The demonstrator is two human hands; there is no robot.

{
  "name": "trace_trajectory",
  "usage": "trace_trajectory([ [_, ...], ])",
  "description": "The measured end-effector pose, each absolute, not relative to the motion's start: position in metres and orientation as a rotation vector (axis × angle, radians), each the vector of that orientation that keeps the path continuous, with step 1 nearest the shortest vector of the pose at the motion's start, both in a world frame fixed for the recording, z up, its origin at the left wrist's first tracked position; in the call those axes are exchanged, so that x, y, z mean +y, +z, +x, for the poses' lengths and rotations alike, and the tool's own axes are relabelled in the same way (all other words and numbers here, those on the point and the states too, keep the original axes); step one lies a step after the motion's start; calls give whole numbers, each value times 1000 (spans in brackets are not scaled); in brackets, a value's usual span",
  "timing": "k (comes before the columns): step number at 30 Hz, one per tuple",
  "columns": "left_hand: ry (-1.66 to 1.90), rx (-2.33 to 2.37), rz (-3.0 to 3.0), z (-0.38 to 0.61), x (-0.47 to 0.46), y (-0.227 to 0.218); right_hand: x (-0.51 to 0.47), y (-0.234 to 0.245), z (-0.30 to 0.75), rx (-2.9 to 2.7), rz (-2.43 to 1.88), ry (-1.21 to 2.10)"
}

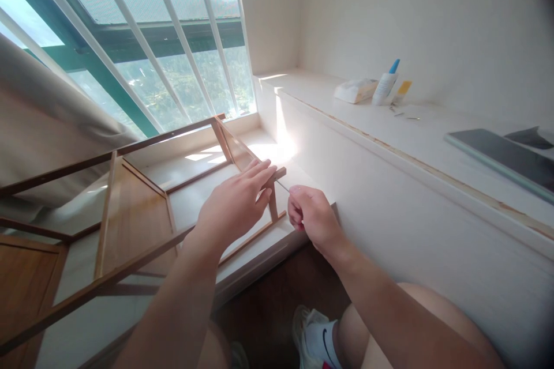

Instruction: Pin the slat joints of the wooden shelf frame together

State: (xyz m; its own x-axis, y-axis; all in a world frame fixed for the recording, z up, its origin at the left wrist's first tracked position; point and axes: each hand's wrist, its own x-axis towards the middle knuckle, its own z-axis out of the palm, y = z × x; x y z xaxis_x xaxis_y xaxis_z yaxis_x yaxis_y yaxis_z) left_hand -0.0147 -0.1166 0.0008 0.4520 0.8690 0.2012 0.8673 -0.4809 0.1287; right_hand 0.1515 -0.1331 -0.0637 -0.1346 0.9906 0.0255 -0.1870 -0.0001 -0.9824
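Observation:
A brown wooden shelf rack [138, 207] lies on its side across the white window ledge, its long rails running left to right. My left hand [236, 199] grips the end of its near rail [280, 173], fingers laid over the wood and thumb below. Just right of that end, my right hand [314, 213] is closed around a thin metal rod that looks like a hex key [283, 185]. The rod's tip meets the rail end, and its other end is hidden inside my fist.
On the white counter [433, 121] at right are a tissue pack [355, 91], a white bottle with a blue tip [384, 88], small metal pieces [398, 113] and a dark tablet-like device [502, 158]. A barred window [168, 40] and grey curtain [52, 127] stand behind the rack.

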Motion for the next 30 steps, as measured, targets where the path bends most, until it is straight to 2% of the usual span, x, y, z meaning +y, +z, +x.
trace_trajectory([
  [3,386,1590,2680,-14,-117,1,-135,-63,145,-846,-815,1630],
  [6,395,1586,2696,-14,-117,1,-139,-61,141,-723,-775,1676],
  [15,381,1575,2720,-14,-116,1,-144,-58,137,-686,-799,1580],
  [23,360,1578,2711,-13,-117,3,-140,-64,143,-1021,-926,1362],
  [30,355,1590,2697,-14,-117,3,-137,-62,147,-1102,-961,1378],
])
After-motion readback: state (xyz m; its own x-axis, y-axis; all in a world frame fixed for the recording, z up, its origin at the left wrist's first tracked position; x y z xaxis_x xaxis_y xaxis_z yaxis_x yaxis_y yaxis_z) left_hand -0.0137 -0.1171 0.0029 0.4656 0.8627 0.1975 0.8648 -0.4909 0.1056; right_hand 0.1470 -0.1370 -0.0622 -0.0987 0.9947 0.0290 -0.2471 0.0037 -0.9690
